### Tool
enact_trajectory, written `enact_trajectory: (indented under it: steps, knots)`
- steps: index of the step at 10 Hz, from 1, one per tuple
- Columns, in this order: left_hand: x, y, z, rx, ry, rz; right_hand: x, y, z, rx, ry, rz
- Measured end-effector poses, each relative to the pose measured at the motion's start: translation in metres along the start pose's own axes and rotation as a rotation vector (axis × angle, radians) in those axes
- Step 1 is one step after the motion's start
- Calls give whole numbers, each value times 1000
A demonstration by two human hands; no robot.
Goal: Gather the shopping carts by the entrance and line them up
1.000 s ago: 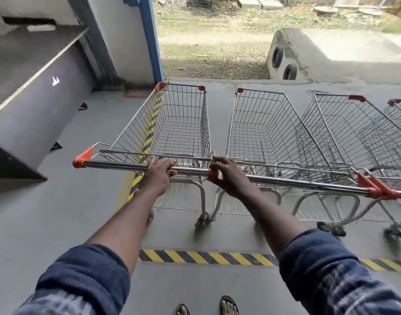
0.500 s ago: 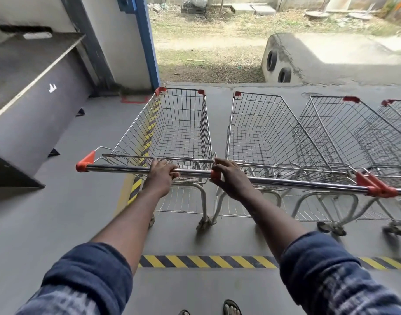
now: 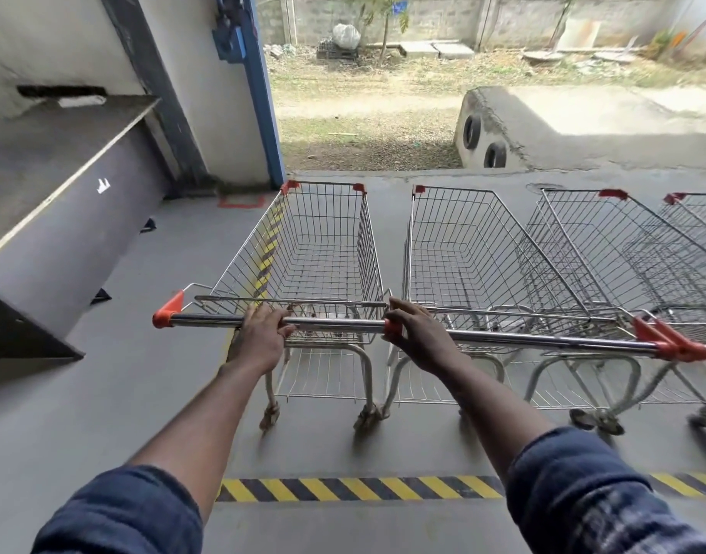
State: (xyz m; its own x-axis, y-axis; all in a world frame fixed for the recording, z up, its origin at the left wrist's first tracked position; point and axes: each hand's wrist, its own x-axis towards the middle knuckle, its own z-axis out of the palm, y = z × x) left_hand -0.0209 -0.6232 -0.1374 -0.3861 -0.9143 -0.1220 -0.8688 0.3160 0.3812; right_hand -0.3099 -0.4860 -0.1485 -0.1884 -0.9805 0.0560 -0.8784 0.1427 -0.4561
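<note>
The L hand (image 3: 259,341) is wrapped over the chrome handle (image 3: 207,321) of the leftmost cart (image 3: 323,249), fingers curled over the top of the bar and the thumb tucked below, approx. mid-bar. The R hand (image 3: 419,341) is curled over the left end of the 2nd handle (image 3: 543,341), touching the orange end cap (image 3: 391,326) where the two bars meet. Whether the 1st bar's end is also under those fingers can't be told. Both forearms are stretched fwd from rolled blue sleeves (image 3: 123,513).

Four wire carts are seen side by side across the middle of the grey floor (image 3: 83,433), baskets pointed to the far side, twd. the open doorway. The leftmost cart and the 2nd cart (image 3: 463,249) are just beside each other, rear wheels nearly touching. The 3rd cart (image 3: 583,241) is set to the right of the 2nd, and a 4th cart (image 3: 695,233) is cut off by the right edge.

A yellow/black hazard stripe (image 3: 359,489) is laid across the floor near the person, behind the carts. Another stripe (image 3: 269,249) is seen running near-to-far through the leftmost basket. A grey counter (image 3: 63,217) stands at left, a blue door frame (image 3: 263,113) far left of the carts, and a concrete ramp (image 3: 583,125) w/ two tyres (image 3: 483,141) set in its side lies outside, far right.
</note>
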Motion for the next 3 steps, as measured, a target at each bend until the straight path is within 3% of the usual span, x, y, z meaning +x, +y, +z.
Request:
enact_trajectory:
  steps: [3]
  knots:
    - [-8, 40, -6, 80, -48, 33, 1, -3, -11, -86, -83, 4]
